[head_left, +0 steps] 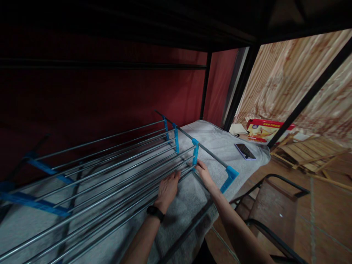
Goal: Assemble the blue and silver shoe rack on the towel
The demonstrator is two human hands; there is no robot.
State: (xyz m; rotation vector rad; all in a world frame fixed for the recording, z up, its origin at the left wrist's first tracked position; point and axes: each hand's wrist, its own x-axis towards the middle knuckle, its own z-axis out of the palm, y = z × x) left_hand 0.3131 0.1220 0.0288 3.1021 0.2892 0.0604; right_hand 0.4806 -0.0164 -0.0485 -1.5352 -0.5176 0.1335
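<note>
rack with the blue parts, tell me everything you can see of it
The rack is on grey cloth, its parallel silvery rods, apparently metal, running between blue, plastic-looking brackets at both ends. A dark bar with a blue corner piece runs along the right end. Its near left is cut off by the picture edge. The right hand is at one bracket's lower end; the left hand is on or just above the rods, contact unclear.

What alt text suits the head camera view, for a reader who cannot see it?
A person's right hand is at a blue connector on a metal-rod rack set on grey cloth; the left hand, below a black wristband, is farther left along the rack. A phone lies nearby.
</note>
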